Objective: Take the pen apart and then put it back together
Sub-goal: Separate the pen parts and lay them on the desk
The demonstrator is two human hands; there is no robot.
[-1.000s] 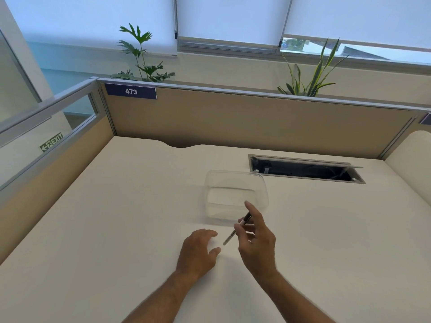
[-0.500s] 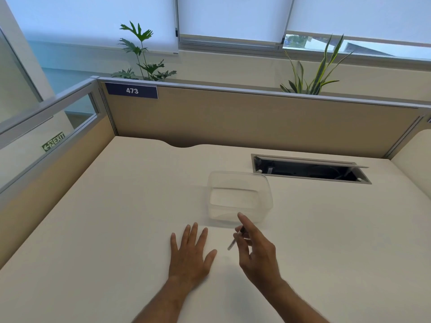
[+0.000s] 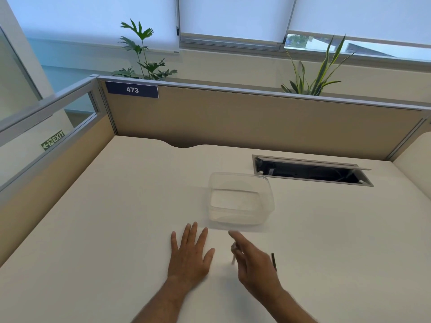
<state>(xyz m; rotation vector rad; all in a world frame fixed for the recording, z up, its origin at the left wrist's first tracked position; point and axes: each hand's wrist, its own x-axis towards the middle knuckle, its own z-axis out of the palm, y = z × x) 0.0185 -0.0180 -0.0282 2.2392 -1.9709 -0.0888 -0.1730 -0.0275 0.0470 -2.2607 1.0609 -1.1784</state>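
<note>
A: Left side first. Pose?

B: My left hand lies flat, palm down on the surface, fingers spread and pointing away from me. That grip is wide; it holds nothing.

A: And the right?

B: My right hand is raised just above the surface, edge-on, index finger extended toward the clear container. It is motion-blurred. A thin pale piece shows by the curled fingers; whether they pinch it, I cannot tell.

A: Location of the pen?

B: A dark pen part shows just beside the right hand's far edge, partly hidden behind it. Touching the hand or lying on the surface: cannot tell. The container stands just beyond both hands.

A: Legible writing?

B: A green "EXIT" sign behind the left glass; "473" on a navy label on the partition.
</note>
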